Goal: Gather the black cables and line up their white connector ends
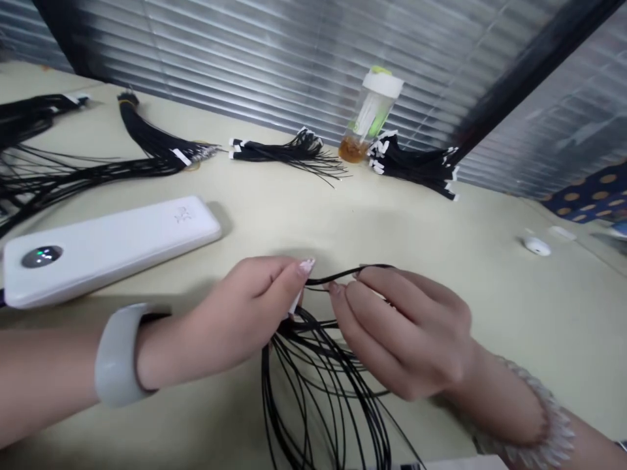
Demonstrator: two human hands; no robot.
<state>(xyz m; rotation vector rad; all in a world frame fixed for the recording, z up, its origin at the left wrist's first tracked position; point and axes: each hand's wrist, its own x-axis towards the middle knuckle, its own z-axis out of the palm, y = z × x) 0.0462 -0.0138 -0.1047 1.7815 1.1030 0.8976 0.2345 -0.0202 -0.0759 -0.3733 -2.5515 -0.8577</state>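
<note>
Left hand point(230, 313) and right hand point(406, 333) pinch black wires point(318, 378).

Black wires point(313, 372) dominate the scene, in bundles, their ends marked by white tabs point(236, 147). Power bank point(112, 251): white, with a dark grey dial point(42, 256) showing pale lights. Desk point(490, 313): pale cream. Window blind point(274, 65): silver-grey horizontal stripes. Bottle point(373, 108): white cap, lime-green top, amber contents. Cloth point(588, 196): navy with ochre dots. Bangle point(117, 356): pale grey. Bracelet point(533, 424): translucent white beads.
</note>
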